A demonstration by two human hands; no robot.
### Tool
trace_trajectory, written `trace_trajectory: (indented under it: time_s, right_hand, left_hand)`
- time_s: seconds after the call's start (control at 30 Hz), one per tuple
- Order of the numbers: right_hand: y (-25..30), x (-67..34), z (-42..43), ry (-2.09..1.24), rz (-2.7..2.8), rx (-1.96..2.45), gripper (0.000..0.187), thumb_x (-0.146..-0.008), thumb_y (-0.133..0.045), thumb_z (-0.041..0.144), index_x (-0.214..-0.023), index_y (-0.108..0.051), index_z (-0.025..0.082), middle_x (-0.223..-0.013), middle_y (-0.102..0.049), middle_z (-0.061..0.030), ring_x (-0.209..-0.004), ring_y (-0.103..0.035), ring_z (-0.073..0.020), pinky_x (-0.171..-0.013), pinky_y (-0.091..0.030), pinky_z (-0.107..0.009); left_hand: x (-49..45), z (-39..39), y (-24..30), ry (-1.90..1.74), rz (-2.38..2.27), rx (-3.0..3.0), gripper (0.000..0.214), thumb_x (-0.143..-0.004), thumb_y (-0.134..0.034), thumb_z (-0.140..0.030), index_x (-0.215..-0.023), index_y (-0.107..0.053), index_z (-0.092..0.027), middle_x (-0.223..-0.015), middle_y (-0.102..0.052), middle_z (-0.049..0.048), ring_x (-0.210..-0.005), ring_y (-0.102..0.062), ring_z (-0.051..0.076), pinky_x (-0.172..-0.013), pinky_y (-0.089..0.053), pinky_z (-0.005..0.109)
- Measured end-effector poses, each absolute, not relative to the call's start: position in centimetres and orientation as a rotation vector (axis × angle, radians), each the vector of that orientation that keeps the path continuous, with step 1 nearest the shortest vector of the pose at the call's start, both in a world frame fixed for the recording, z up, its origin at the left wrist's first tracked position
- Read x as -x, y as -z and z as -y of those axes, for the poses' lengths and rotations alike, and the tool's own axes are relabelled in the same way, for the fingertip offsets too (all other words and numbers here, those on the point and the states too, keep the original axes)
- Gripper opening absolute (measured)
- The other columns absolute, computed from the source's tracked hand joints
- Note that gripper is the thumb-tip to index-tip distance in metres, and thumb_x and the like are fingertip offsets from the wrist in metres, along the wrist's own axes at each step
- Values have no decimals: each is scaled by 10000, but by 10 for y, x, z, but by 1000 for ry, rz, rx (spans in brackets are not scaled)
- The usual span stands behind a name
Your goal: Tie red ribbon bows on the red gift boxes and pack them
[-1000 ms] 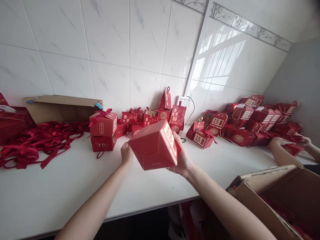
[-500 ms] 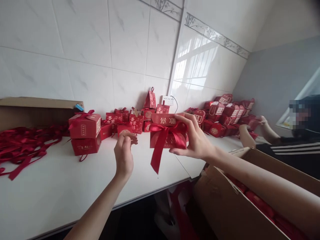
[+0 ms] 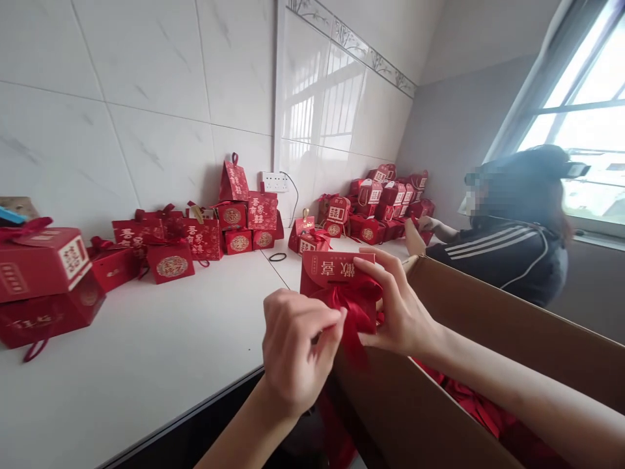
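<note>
My right hand (image 3: 396, 311) grips a red gift box (image 3: 332, 272) with gold characters, held above the near edge of the white counter (image 3: 146, 365) and the left rim of a cardboard carton (image 3: 469, 312). A red ribbon bow (image 3: 354, 305) is tied round the box. My left hand (image 3: 293, 345) is closed in a pinch on the ribbon at the box's lower left.
Stacked red boxes (image 3: 43, 280) stand at the far left, and several more (image 3: 195, 234) line the tiled wall, with a pile (image 3: 385, 202) in the far corner. A seated person in a striped black jacket (image 3: 512, 254) handles boxes there. A black hair tie (image 3: 277, 256) lies on the counter.
The view has swung right. My right hand has brought the box down and right over the carton's edge, and my left hand has come in and pinched its ribbon.
</note>
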State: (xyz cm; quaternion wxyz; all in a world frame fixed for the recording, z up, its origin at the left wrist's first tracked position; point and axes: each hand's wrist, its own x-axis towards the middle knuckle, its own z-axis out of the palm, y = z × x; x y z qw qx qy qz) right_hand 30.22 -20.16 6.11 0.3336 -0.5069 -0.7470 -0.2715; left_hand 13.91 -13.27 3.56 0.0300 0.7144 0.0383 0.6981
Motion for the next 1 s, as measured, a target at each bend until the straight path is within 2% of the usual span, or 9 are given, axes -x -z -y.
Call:
trace_trajectory:
  time_s: [0.17, 0.47, 0.8, 1.0]
  right_hand:
    - [-57, -319, 219, 697, 1925, 1312, 815, -738, -553, 614, -1359, -231, 198, -1256, -310, -199, -1173, -409, -362, -879, -455, -550]
    - [-51, -335, 235, 670, 1884, 1318, 827, -703, -641, 529, -1351, -252, 193, -1261, -315, -190, -1187, -405, -359, -898, -446, -547]
    - [-42, -356, 256, 659, 1815, 1380, 851, -685, -661, 536, -1349, -269, 177, -1278, -308, -191, -1204, -387, -353, -927, -432, -533]
    - [-39, -363, 265, 650, 1769, 1406, 875, -654, -692, 530, -1347, -275, 196, -1276, -314, -176, -1191, -408, -357, -918, -443, -529]
  left_hand:
    - [-157, 146, -33, -2193, 138, -2405, 145, -734, -614, -72, -853, -565, -137, -782, -636, 48, -699, -570, 128, -703, -481, 351]
    - [-176, 161, -31, -2115, 214, -2361, 43, -777, -559, -67, -789, -583, -101, -819, -618, 65, -671, -589, 122, -675, -491, 374]
    - [-203, 171, -25, -2038, 303, -2333, 60, -772, -551, -59, -800, -596, -87, -844, -610, 87, -639, -561, 113, -562, -414, 299]
    - [-211, 177, -24, -1992, 322, -2325, 60, -777, -546, -59, -790, -596, -90, -853, -614, 84, -626, -548, 108, -556, -405, 301]
